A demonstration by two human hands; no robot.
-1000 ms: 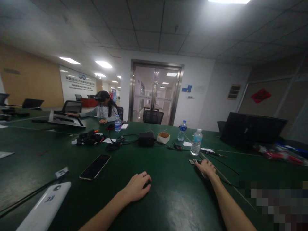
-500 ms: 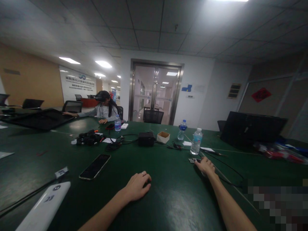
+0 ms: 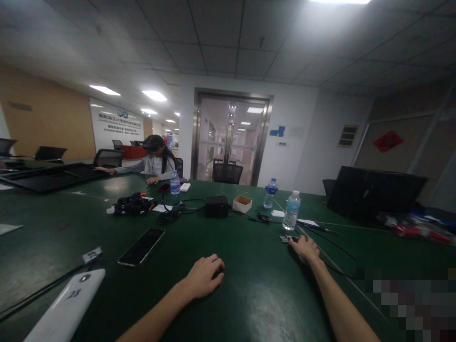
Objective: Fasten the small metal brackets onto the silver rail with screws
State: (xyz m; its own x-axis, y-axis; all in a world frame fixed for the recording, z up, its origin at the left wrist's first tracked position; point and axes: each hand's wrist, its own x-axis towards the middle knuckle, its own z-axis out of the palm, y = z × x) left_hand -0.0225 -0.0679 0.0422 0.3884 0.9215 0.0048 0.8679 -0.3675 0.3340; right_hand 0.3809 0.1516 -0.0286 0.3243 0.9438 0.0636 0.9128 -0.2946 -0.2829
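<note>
My left hand [image 3: 205, 276] rests palm down on the dark green table [image 3: 249, 304]. Its fingers are loosely bent, the thumb stands apart, and nothing is held. Farther right, my right hand [image 3: 307, 248] covers a small flat item [image 3: 292, 239] with a dark top and a pale edge; most of it is hidden, so its kind is unclear. A cable runs on the table beside that wrist. Just beyond this hand stands a clear water bottle [image 3: 291, 211] with a white cap. To the left of my left hand lies a dark-screened phone [image 3: 141, 247].
A white device marked 28 [image 3: 67, 304] lies at lower left. Across the table are a black box [image 3: 216, 206], an open small carton [image 3: 242, 204], a blue-capped bottle [image 3: 270, 194] and tangled black gear [image 3: 131, 204]. A person in a headset [image 3: 155, 159] touches a large black panel [image 3: 53, 178].
The black panel under the other person's hand at far left has tipped down and lies flatter. My hands have stayed in place; the view has shifted very slightly.
</note>
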